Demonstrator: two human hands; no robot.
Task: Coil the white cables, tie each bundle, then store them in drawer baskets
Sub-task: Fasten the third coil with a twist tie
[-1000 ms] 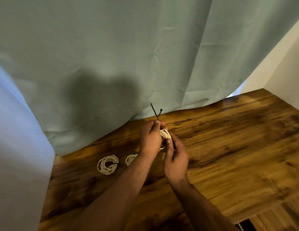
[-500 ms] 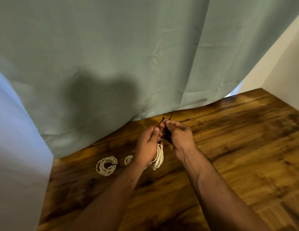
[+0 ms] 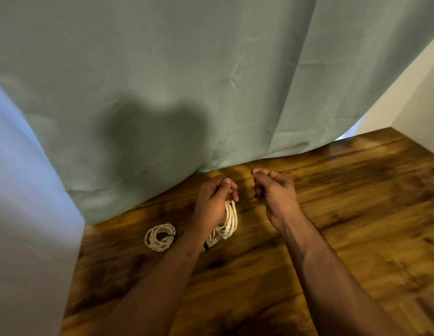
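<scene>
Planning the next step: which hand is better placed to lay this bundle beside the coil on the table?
Probably the left hand: it grips the bundle and is nearer the tied coil; the right hand is apart.

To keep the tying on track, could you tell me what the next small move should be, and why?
Probably bring the right hand over to the held coil hanging from the left hand and cinch a tie around it: no tie shows on it, whereas the nearby coil has a black tie.

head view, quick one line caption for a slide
Left hand grips a cable coil over the table, right hand curled beside it; a tied coil lies nearby.
</scene>
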